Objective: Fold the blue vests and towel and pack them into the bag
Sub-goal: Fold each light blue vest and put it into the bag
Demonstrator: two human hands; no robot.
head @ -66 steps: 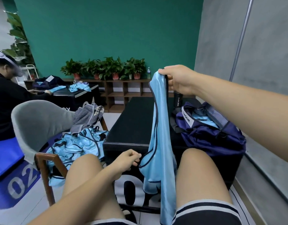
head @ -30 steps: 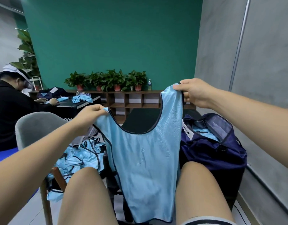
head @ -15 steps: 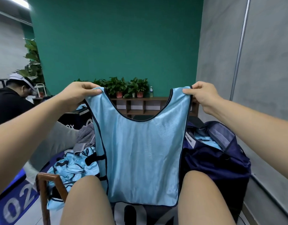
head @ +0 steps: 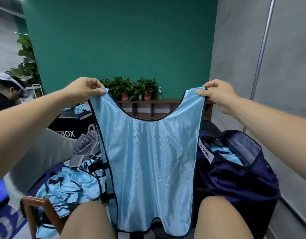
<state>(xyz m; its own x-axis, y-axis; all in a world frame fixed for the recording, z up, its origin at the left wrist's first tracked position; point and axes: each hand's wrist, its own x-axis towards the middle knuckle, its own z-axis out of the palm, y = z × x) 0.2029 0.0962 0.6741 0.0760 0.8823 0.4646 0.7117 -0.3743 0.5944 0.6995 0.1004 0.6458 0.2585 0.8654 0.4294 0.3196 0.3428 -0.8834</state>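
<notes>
Blue vest (head: 148, 161) hangs spread beside open bag (head: 238, 169).

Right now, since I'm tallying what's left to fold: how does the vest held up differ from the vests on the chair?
The held vest hangs flat and spread, pinched at its shoulders by the left hand and right hand; the chair vests lie crumpled in a heap. The held vest is one piece; the chair vests are several, tangled. Both are light blue with dark trim.

Vest (head: 148, 161) below the fingers (head: 99, 91): plain light blue, edged in dark navy. Bag (head: 235, 183), under the right fingers: navy, white label. Towel (head: 86, 147), under the left fingers: grey with fine stripes. Flowerpots (head: 124, 96) between the fingers: red. Wall (head: 123, 40) behind: teal green.
</notes>
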